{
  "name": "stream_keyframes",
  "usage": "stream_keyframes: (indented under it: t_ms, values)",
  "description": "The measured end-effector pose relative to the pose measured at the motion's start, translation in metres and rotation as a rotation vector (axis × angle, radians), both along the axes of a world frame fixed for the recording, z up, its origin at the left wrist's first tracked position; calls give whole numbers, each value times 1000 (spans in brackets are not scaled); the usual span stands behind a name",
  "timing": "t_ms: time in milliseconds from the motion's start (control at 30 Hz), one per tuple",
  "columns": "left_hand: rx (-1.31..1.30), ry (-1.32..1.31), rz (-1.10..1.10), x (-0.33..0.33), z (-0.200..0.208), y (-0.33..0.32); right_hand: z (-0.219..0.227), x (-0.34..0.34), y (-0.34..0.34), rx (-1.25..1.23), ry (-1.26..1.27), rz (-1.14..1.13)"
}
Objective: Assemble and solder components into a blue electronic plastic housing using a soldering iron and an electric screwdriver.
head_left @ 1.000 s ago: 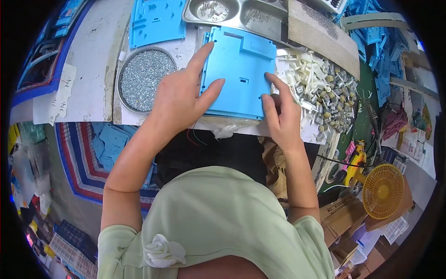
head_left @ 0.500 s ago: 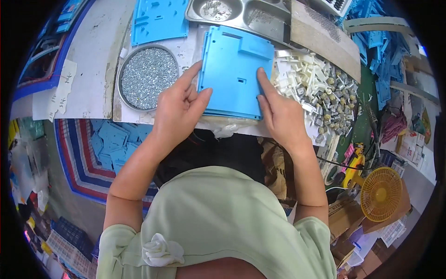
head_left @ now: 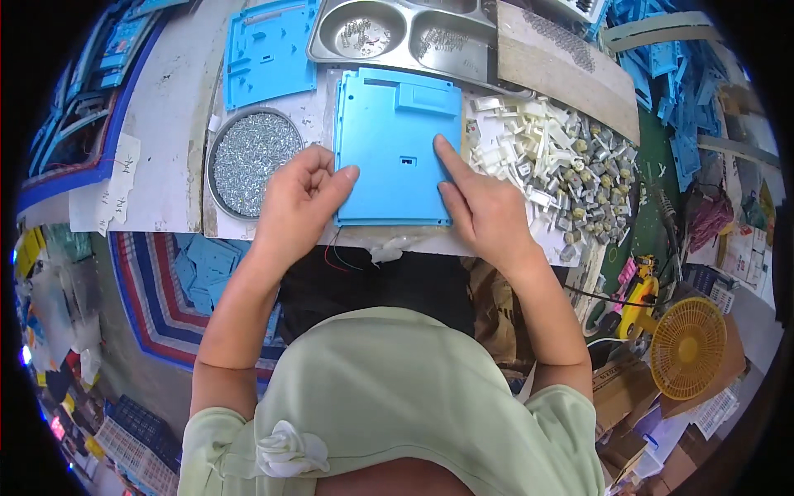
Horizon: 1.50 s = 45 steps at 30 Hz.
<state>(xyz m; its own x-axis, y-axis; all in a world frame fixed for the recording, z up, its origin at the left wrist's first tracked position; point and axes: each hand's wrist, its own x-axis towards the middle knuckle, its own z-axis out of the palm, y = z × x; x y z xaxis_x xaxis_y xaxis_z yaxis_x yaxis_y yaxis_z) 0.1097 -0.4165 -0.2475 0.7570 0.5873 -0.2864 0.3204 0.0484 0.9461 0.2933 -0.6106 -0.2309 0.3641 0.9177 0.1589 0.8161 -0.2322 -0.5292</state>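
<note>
With the blue panel (head_left: 380, 128) laid on the table (head_left: 316, 128) at twelve o'clock, its eight o'clock edge is touched by the left hand (head_left: 296, 202); whether it is pinched cannot be told. Its three o'clock side is touched by the right hand (head_left: 490, 207), thumb and forefinger spread. At nine o'clock, small metal pieces (head_left: 255, 164) are held in a bowl (head_left: 241, 215).

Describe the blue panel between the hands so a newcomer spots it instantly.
Start at the white worktable; find the round dish of silvery parts. Right of it, between the left hand and the right hand, lies the blue panel. Its mostly smooth face, with a slot near the middle, sets it apart from the peg-studded panel beyond the dish.
</note>
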Motion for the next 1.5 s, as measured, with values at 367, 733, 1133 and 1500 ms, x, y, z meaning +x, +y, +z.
stream_keyframes:
  t_ms: [367,733,1133,1500]
  values:
    - [234,-50,123,-10,7,-31,1,-1,8,-24,-52,20]
    - [-38,-50,-103,-40,8,-19,17,0,11,-227,-39,-12]
    - [226,152,-229,-43,14,-15,21,-5,7,-231,-123,86]
    - [1243,236,-22,-68,2,71,59,4,30,-497,-212,131]
